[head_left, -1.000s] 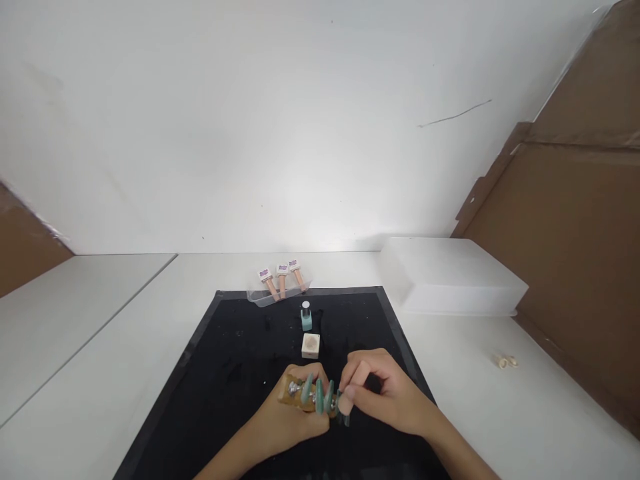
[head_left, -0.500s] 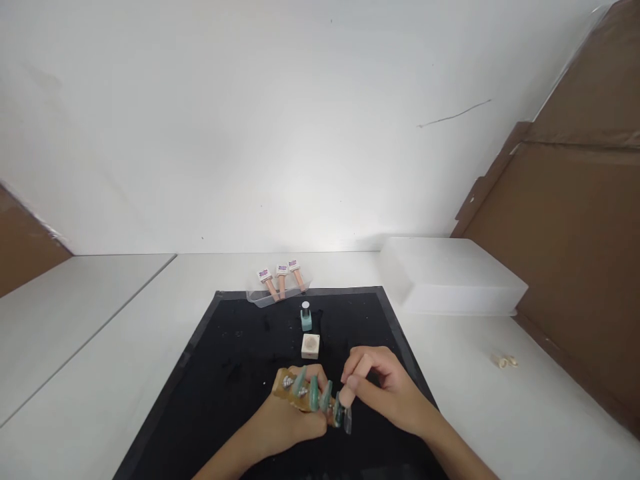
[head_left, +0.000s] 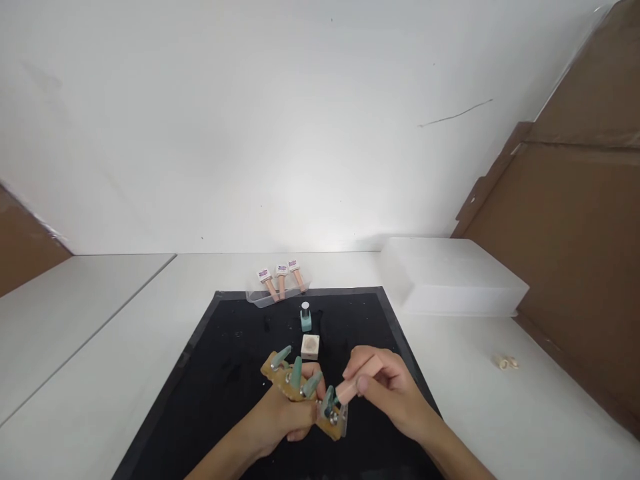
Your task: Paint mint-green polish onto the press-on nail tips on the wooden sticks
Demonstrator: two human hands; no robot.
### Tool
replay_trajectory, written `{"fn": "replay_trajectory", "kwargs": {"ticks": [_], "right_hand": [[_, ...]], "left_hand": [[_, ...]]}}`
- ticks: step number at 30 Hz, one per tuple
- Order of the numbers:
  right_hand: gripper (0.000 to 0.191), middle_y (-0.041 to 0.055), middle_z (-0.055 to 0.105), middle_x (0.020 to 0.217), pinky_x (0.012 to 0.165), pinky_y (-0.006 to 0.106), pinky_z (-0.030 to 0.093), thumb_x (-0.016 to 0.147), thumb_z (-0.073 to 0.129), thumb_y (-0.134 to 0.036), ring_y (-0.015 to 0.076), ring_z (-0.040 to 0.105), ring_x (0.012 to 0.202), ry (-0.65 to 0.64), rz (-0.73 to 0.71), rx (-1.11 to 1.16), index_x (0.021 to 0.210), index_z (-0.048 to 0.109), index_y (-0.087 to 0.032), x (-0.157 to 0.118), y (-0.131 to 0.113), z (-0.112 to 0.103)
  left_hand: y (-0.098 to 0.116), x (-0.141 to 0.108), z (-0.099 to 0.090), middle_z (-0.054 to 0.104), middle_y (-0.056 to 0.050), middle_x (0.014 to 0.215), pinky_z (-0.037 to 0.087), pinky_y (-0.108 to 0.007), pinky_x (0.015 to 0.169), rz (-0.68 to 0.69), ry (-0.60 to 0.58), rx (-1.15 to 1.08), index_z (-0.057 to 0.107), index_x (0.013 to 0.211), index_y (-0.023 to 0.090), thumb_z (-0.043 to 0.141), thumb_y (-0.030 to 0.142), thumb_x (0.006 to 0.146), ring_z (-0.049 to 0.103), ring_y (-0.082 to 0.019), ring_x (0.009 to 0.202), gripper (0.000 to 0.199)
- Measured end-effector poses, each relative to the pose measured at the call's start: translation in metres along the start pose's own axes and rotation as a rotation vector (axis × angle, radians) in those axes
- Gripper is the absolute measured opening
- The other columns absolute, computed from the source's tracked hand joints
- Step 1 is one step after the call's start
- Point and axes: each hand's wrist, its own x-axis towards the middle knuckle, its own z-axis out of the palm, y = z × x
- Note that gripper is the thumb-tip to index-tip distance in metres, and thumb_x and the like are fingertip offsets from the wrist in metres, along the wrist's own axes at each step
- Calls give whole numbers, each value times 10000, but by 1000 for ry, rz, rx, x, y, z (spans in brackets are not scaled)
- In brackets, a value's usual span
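Note:
In my left hand [head_left: 290, 410] is a yellowish nail display holder [head_left: 274, 365], gripped near its middle and tilted down to the right. Several green false nails [head_left: 297, 373] stand up from it on small silvery mounts; a clear one sits at its right end. My right hand [head_left: 390, 383] pinches the pale pink cap of a nail polish brush [head_left: 357, 381]. The brush tip points down-left and meets a green nail [head_left: 328, 399] near the holder's right end. Beyond my hands, an open square white bottle [head_left: 310, 347] stands on the black mat [head_left: 240, 347].
Behind the white bottle stands a small teal bottle [head_left: 306, 317] with a white-topped cap. A clear tray [head_left: 260, 301] holds several pink-capped bottles [head_left: 281, 280]. To the right are a white block [head_left: 455, 280] and small cream pieces [head_left: 506, 362] on the white table [head_left: 460, 387].
The holder has turned in my left hand, its left end moving up and left, its nails now leaning. My right hand has tilted the brush cap flatter, bringing the brush to another nail.

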Motion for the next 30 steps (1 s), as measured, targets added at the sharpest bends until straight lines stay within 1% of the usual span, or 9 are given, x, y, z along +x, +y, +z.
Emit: {"fn": "replay_trajectory", "kwargs": {"ticks": [3,5,9,11,14,17,21,24,30], "right_hand": [[222,36,652,744,498,260,404,865,585,-325,133,537,558,134,51,8,686,649,-210,1,4,-3],[216,32,651,756,494,257,405,863,588,-329,131,533,558,161,22,57,687,647,-217,1,8,-5],[228,34,640,731,498,261,407,831,618,-388,142,538,574,38,-60,136,683,672,-222,-2,7,-3],[207,36,632,706,508,266,417,829,618,-401,151,548,588,-16,-38,124,754,700,-226,-2,3,0],[220,38,630,703,539,277,444,827,614,-414,162,570,614,-22,30,103,804,711,-218,0,-1,3],[220,37,644,737,526,268,441,832,614,-381,140,557,574,55,74,84,720,693,-208,2,2,1],[225,34,641,764,439,235,383,827,621,-350,109,482,509,206,125,95,664,667,-202,4,10,-6],[248,29,615,798,409,228,349,797,647,-377,91,431,485,259,124,177,628,657,-197,5,9,-8],[193,29,573,792,412,240,346,774,665,-393,93,422,488,258,153,258,744,697,-205,7,-1,-8]], "left_hand": [[-3,0,-2,379,125,423,139,-129,299,9,-40,-78,446,609,184,690,203,556,171,14,296,250],[-4,0,-3,381,120,435,132,-128,303,1,-62,-132,453,610,179,705,219,569,169,18,303,259],[-2,-1,-3,359,117,419,115,-128,299,-52,-58,-209,454,590,177,727,222,561,166,15,308,278],[-1,-2,-3,340,118,387,109,-127,297,-68,-80,-216,450,579,179,732,229,562,167,10,304,287],[-1,-2,-2,343,118,372,103,-128,293,-76,-109,-215,443,574,180,745,229,557,166,10,293,307],[-3,-1,-4,348,115,392,111,-132,291,-67,-119,-234,448,581,178,759,238,566,169,11,295,318],[-5,0,-6,400,100,498,124,-135,294,-32,-155,-250,484,639,173,780,268,574,185,20,313,317],[-4,0,-5,391,101,516,148,-141,308,26,-145,-193,485,655,173,778,332,585,193,19,322,341],[-3,1,-4,359,99,478,204,-171,374,172,20,171,497,673,176,700,384,677,244,-22,370,291]]}}
